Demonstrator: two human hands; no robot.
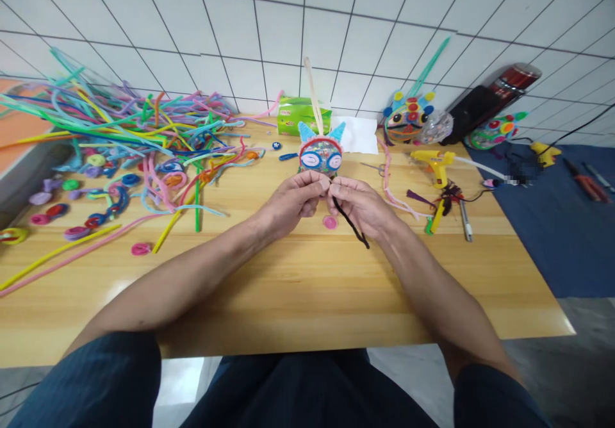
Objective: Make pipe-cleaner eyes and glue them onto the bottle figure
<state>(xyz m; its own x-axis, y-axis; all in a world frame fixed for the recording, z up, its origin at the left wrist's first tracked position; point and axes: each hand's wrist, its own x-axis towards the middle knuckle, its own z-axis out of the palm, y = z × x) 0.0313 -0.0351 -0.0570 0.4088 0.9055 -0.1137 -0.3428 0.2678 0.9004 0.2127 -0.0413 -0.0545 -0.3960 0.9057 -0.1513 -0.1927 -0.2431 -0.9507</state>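
A black pipe cleaner (350,222) hangs from between my fingertips, with its loose end pointing down to the right. My right hand (359,205) pinches it near its upper end. Fingertip to fingertip with it, my left hand (298,202) is closed in a pinch at the same spot. Just behind my hands stands a decorated mask-like craft (321,154) with blue pointed ears, a red band and white eyes ringed in blue. A pink coil (330,222) lies on the table below my fingers.
Pipe cleaners (144,120) and coils crowd the left of the wooden table (288,287). Behind sits a green packet (293,115). Rightward are a yellow glue gun (436,162), a marker (466,220), scissors (377,168), two decorated crafts and a dark red flask (514,82).
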